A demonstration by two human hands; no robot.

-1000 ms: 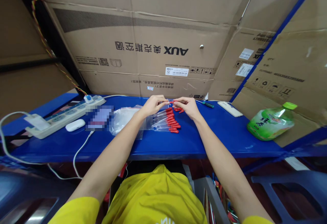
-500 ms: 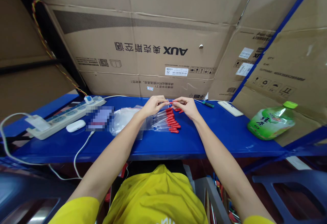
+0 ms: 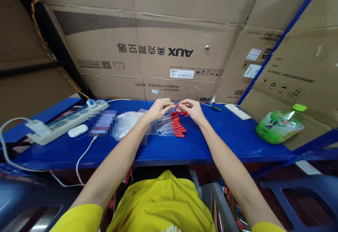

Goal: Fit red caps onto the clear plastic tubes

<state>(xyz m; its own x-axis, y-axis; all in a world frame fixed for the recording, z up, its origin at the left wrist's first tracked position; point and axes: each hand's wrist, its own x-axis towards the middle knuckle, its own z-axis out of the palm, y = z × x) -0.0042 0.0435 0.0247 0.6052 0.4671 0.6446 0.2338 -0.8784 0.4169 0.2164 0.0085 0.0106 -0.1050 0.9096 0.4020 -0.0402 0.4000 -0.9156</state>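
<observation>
- A small red piece [image 3: 177, 105] sits between the fingertips of both hands, above the bench [image 3: 232, 140].
- The left hand [image 3: 160, 109] pinches its left end, thumb against forefinger.
- The right hand [image 3: 194, 111] pinches its right end, the grip equally narrow.
- Loose red pieces [image 3: 183, 113] lie just under the right hand's fingers.
- A row of clear sticks with red ends [image 3: 175, 123] lies nearer the body, between the hands.
- Clear plastic bags [image 3: 126, 122] lie left of the left hand; farther left are a blurred-out phone [image 3: 103, 122], a white earbud case [image 3: 78, 130] and a power strip [image 3: 71, 117].
- A green-handled screwdriver [image 3: 215, 108] lies right of the right hand; well beyond it, a green tea bottle [image 3: 280, 126].
</observation>
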